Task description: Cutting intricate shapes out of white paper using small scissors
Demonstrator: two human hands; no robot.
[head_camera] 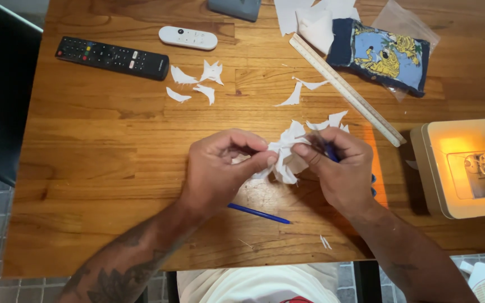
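Note:
Over the middle of the wooden table (113, 168), my left hand (220, 168) pinches a white piece of cut paper (287, 154) with jagged edges. My right hand (341, 168) touches the paper's right side and grips a tool with dark blue handles (332, 152), probably scissors; the blades are hidden. A blue pen (259, 214) lies on the table just below my hands.
White paper scraps (195, 84) lie scattered behind my hands. A black remote (112, 58) and a white remote (188, 37) sit at the back left. A long ruler (346, 90), a blue patterned cloth (383, 53) and a lit sewing machine (467, 168) stand to the right.

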